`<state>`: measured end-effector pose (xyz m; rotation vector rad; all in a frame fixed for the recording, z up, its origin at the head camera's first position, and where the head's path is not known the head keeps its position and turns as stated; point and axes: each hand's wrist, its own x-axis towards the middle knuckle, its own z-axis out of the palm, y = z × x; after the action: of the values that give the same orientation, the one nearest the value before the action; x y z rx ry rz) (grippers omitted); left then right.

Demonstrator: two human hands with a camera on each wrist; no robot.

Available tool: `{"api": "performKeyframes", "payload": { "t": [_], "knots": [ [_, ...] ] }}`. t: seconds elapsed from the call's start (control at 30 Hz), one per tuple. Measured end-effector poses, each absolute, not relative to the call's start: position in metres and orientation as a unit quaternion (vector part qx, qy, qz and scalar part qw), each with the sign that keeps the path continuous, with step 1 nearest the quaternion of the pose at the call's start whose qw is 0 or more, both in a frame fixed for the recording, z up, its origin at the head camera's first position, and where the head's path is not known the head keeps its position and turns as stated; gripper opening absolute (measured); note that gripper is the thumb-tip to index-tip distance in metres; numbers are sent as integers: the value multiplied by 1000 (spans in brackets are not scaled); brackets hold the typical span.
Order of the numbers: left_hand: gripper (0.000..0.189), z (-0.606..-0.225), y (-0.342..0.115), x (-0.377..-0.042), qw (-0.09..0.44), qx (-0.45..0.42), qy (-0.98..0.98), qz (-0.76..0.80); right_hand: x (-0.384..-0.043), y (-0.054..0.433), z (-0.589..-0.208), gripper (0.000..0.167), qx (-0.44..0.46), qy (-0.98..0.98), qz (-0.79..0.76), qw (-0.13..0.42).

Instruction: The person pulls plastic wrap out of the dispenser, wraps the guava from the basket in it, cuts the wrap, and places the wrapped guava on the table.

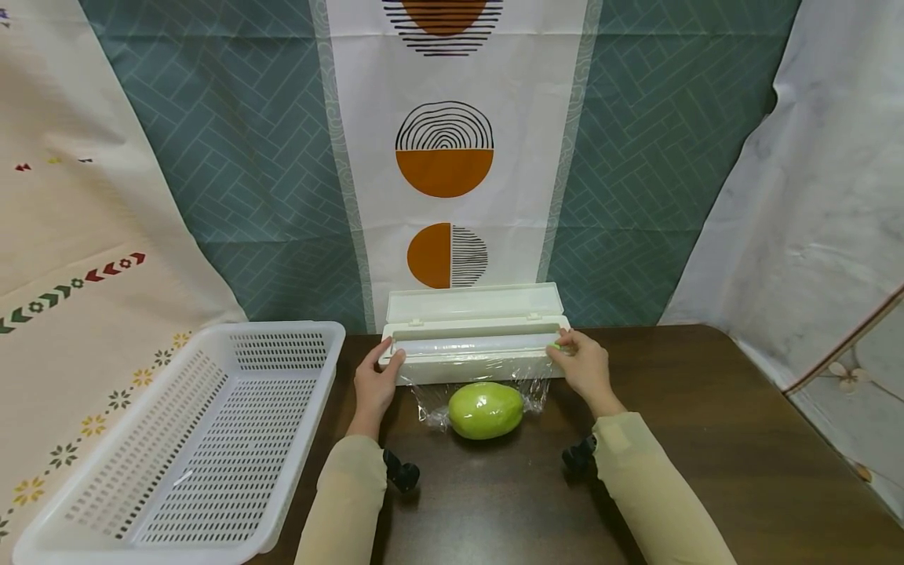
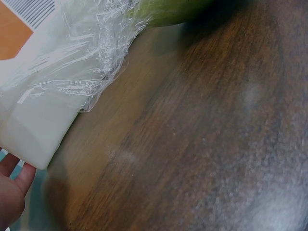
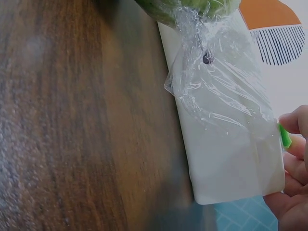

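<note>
A white cling film dispenser [image 1: 480,369] stands at the back of the table, its lid [image 1: 475,301] up and the film roll [image 1: 466,345] showing inside. My left hand [image 1: 374,388] grips the dispenser's left end between thumb and fingers. At the right end, my right hand [image 1: 588,370] pinches a small green slider [image 3: 285,136], its other fingers against the box end. Clear cling film [image 2: 98,62] hangs over the dispenser's front edge to a green oval fruit [image 1: 486,410], mango-like, lying on the table. The film bunches at both ends of the fruit.
A white perforated plastic basket [image 1: 212,439] stands at the left. The dark wooden table [image 1: 487,510] has its right edge beside a pale cloth. A patterned curtain [image 1: 268,157] hangs right behind the dispenser.
</note>
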<state>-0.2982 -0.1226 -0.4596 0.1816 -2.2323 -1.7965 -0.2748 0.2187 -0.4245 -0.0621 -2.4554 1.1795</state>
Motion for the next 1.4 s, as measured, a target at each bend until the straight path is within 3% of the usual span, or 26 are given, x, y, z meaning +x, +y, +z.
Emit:
{"api": "performKeyframes", "payload": {
  "t": [1.4],
  "knots": [
    [45,-460,-122,-299,143,67,-771,-617,-281,232,-424,22,-11,-874,441,205]
  ]
}}
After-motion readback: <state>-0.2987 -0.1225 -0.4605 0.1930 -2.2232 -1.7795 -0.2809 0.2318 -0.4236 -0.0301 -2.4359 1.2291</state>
